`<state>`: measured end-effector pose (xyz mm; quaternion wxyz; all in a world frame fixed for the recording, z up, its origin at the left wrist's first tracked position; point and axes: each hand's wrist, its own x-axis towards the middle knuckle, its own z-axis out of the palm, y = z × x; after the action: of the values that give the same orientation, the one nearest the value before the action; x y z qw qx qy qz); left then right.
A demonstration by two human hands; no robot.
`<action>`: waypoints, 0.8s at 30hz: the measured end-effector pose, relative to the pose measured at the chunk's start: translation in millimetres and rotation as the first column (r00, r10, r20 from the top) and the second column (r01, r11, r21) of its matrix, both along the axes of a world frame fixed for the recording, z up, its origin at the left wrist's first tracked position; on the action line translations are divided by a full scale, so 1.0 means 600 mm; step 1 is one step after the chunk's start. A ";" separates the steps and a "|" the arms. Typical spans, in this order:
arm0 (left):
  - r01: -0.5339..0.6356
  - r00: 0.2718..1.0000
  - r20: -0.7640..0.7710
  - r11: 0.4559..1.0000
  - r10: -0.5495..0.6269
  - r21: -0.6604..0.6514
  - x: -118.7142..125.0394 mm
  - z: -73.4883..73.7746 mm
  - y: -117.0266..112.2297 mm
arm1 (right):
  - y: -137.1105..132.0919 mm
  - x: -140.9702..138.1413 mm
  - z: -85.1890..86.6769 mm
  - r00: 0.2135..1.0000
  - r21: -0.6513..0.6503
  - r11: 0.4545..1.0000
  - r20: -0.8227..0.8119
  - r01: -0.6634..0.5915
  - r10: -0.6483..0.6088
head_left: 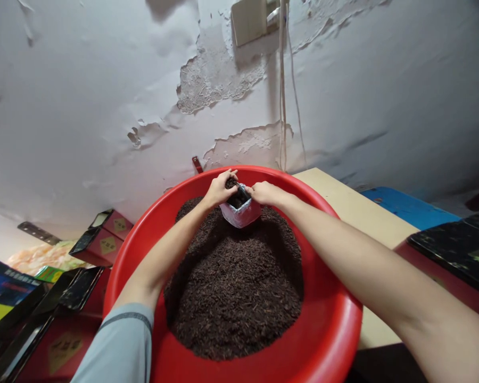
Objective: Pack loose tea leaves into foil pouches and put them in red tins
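Note:
A red plastic basin [327, 330] holds a wide heap of dark brown, loose tea-like leaves [235, 287]. Toward its far side, a small clear plastic bag [241, 217] stands open on the heap, partly filled with the same dark stuff. My left hand [220, 189] curls round a clump of the leaves at the left of the bag's mouth. With fingers closed, my right hand [264, 192] pinches the bag's right rim. The right fingertips are partly hidden.
Red and black boxes [66, 346] crowd the left side. A pale board [355, 207] lies right of the basin, with a blue surface [407, 205] and a black-topped red box [455, 255] beyond. Cables [282, 96] hang down the peeling wall behind.

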<state>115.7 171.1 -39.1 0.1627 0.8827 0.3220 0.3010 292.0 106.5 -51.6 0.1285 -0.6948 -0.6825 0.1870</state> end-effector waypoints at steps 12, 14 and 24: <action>-0.426 0.879 -0.306 0.891 0.366 -0.158 -0.064 0.001 0.023 | -0.002 -0.001 0.002 1.000 -0.007 1.000 -0.015 0.015 -0.015; -0.573 0.757 -0.459 0.810 0.465 -0.125 -0.093 -0.027 0.012 | -0.003 -0.002 0.004 1.000 -0.017 1.000 0.007 0.025 -0.025; -0.618 0.555 -0.749 0.782 0.363 -0.079 -0.141 -0.137 -0.098 | 0.006 -0.001 -0.003 0.999 -0.047 0.999 0.033 0.024 -0.022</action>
<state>31.4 112.2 -121.5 0.0836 0.7586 0.6411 -0.0807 291.4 110.0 -53.2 0.1029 -0.7084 -0.6718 0.1903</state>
